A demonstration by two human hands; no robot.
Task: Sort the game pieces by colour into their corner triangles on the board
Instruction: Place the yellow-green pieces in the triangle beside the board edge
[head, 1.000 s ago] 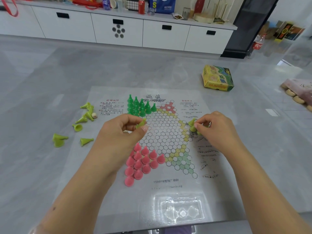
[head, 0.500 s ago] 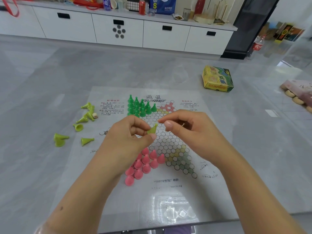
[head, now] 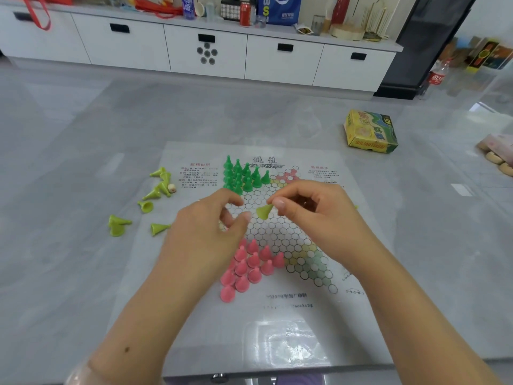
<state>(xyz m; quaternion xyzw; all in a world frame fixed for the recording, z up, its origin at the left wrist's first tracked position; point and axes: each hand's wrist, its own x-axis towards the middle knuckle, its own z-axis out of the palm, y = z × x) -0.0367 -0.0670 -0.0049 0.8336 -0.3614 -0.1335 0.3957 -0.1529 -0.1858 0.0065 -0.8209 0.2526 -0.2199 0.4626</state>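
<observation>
While both hands are hovering over the board [head: 358,323], the right hand [head: 313,215] is pinching a lime cone piece [head: 263,212] by its tip, tilted above the centre cells. Left hand [head: 206,232] is curling loosely just left of it, fingers released, grasping nothing. Dark green pieces [head: 244,175] are standing far-left; pink pieces [head: 247,268] near.

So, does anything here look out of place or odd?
Yes: a small beige bead lies among the toppled lime pieces left of the board. It is no cone like the others, so it looks foreign.
</observation>
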